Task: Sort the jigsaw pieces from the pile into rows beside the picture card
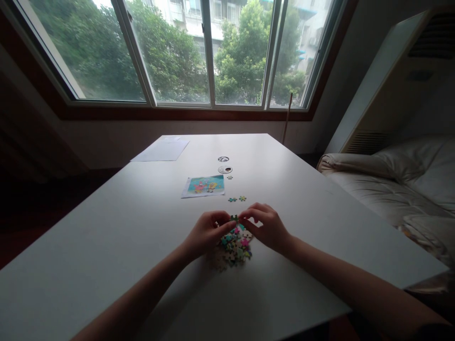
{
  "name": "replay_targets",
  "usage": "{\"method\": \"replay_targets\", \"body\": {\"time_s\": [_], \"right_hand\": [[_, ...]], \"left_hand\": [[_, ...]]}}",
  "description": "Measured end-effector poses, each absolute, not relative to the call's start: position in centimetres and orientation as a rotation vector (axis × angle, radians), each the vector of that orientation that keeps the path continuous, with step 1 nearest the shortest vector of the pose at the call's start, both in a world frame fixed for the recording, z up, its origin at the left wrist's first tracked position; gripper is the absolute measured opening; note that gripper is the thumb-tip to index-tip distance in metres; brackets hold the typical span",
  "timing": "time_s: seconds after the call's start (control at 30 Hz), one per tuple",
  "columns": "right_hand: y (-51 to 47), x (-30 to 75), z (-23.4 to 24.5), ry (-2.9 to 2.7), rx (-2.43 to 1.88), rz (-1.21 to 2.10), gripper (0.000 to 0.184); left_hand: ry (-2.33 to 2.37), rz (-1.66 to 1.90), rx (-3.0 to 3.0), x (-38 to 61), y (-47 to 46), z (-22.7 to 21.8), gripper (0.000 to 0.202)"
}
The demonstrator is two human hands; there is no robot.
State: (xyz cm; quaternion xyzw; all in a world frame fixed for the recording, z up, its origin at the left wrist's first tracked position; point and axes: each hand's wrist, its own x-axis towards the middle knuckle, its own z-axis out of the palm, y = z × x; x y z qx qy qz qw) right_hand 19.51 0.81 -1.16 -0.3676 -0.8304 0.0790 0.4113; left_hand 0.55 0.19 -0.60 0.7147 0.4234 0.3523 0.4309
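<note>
A green jigsaw puzzle piece (233, 218) is held up over the pile, pinched between the thumb and fingers of my left hand (212, 229). From the other side, my right hand (265, 225) has its thumb and index fingertips closed together at the piece's right edge. Below both hands lies a heap of loose jigsaw pieces (234, 248), some pink, green or blue, others showing their plain tan backs. Just beyond the hands, a few separate pieces (242, 198) rest on the white table (142, 227). A cartoon reference picture (206, 185) lies flat behind my left hand.
Two round disc-like items (225, 169) and a single small piece (230, 177) sit farther back. White paper (161, 149) lies at the far left corner. A padded sofa (391, 180) stands to the right, and a window (209, 57) is beyond the table.
</note>
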Motion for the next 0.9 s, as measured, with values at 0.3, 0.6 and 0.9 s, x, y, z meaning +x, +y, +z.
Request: {"method": "replay_targets", "body": {"time_s": [0.3,0.6,0.9], "right_hand": [[2.3,21.1,-1.0,-2.006,-0.983,0.156,0.014],[4.3,21.3,-0.7,-1.994,-1.063,0.262,0.013],[12.3,20.5,-2.6,-2.055,-1.349,0.353,0.016]], "left_hand": [[1.27,0.758,2.154,-3.0,2.0,0.3,0.026],[1.221,0.417,2.272,-5.9,2.7,0.8,0.023],[1.162,0.343,2.301,-5.5,2.4,0.6,0.026]]}}
